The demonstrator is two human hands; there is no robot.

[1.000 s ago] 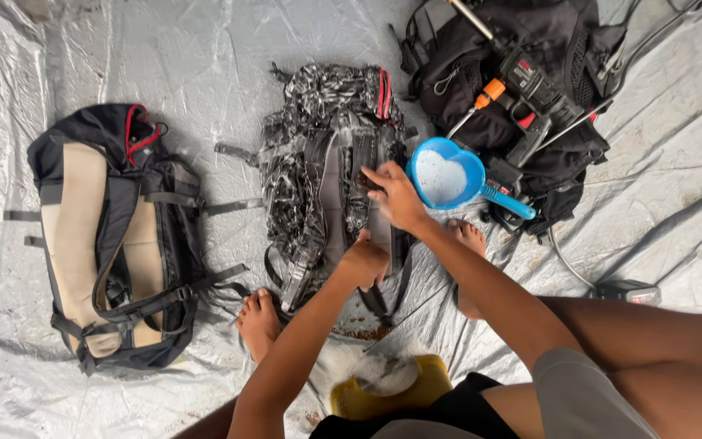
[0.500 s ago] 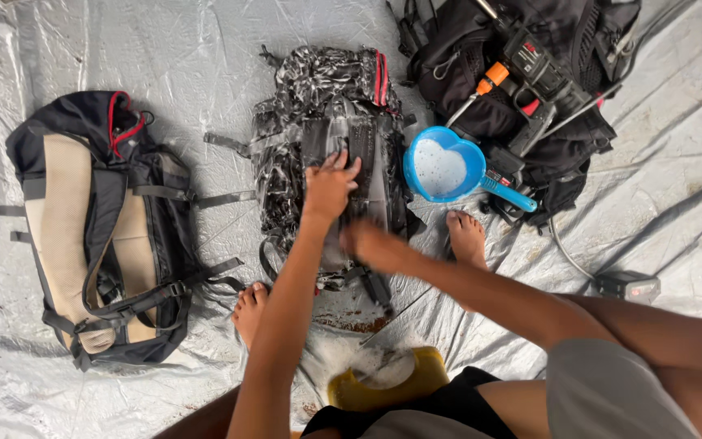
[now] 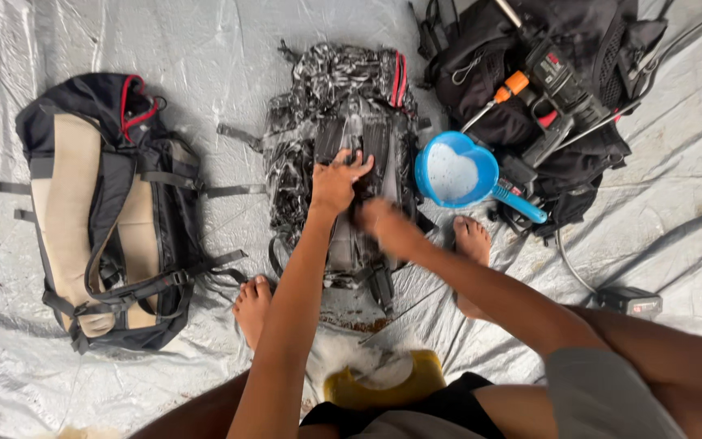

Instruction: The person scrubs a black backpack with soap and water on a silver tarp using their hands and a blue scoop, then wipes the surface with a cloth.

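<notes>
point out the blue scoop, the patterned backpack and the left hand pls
blue scoop (image 3: pixel 455 172): head view, point on the foamy inside of its bowl.
patterned backpack (image 3: pixel 343 85): head view, point on its upper panel.
left hand (image 3: pixel 336 180): head view, point on the back of the hand, pressed flat on the backpack.

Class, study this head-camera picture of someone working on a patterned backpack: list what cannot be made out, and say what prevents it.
1. Right hand, head view: motion blur hides its fingers and whether it holds anything.
2. Grey-and-black patterned backpack: its middle is covered by the left hand and both forearms.
3. Yellow object by the lap: partly hidden by white foam and dark clothing.
4. Black bag of tools: cut off by the top edge.
</notes>
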